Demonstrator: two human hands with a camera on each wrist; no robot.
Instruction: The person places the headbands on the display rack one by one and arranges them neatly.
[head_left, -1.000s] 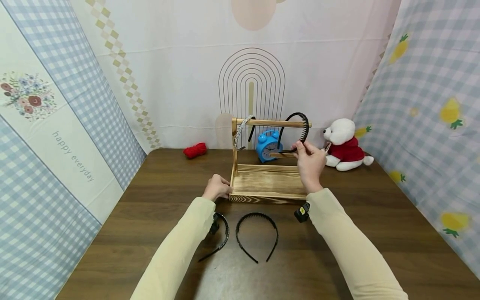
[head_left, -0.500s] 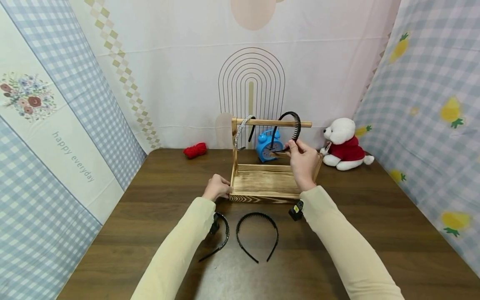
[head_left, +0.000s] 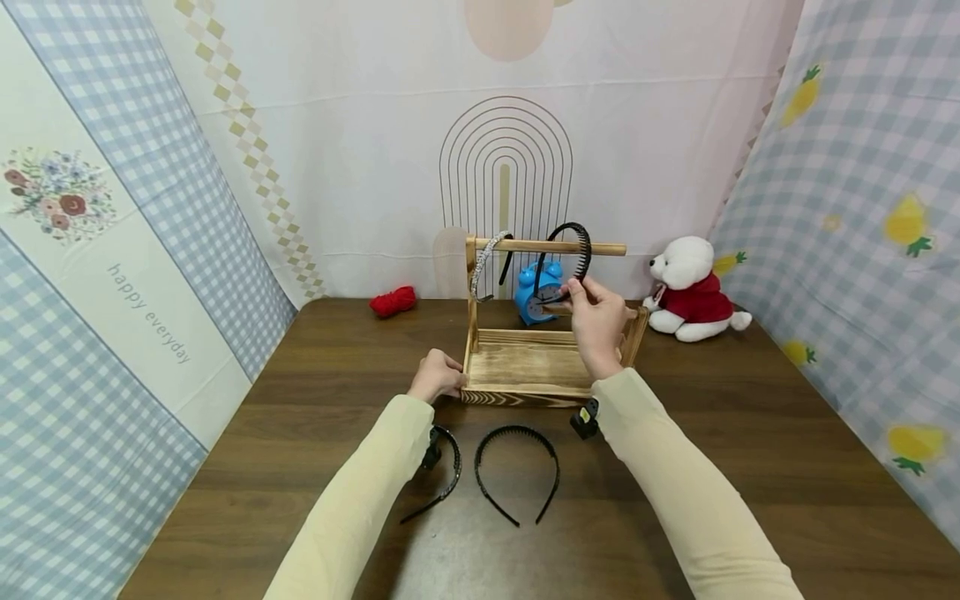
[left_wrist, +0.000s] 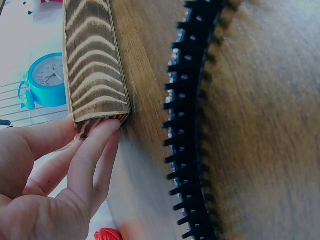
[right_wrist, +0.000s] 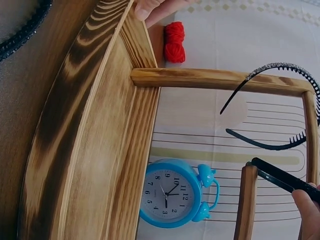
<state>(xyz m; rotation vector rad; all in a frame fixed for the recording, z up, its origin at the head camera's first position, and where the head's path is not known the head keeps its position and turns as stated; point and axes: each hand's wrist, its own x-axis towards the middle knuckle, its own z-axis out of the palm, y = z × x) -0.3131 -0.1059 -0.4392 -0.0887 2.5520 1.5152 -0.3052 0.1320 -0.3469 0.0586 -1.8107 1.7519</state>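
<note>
My right hand [head_left: 598,325] pinches a black toothed headband [head_left: 584,250] by its lower end. The band loops over the upper bar [head_left: 611,249] of a wooden stand [head_left: 525,399]. In the right wrist view, one tip of this black headband [right_wrist: 275,176] overlaps the end of the shorter lower bar [right_wrist: 246,200]. Further left on the upper bar hangs a silver glittery headband [head_left: 482,267]. My left hand [head_left: 437,375] grips the stand's front left corner, thumb and fingers on either side of it in the left wrist view.
On the table [head_left: 337,533] in front of the stand lie two more black headbands, one [head_left: 517,429] in the middle and one [head_left: 457,471] beside my left sleeve. Behind stand a blue alarm clock [head_left: 527,310], a red yarn bundle [head_left: 393,302] and a white plush bear [head_left: 686,262].
My right hand has moved left along the upper bar, bringing the black headband nearer the silver one. The left hand keeps its grip on the stand's corner.
</note>
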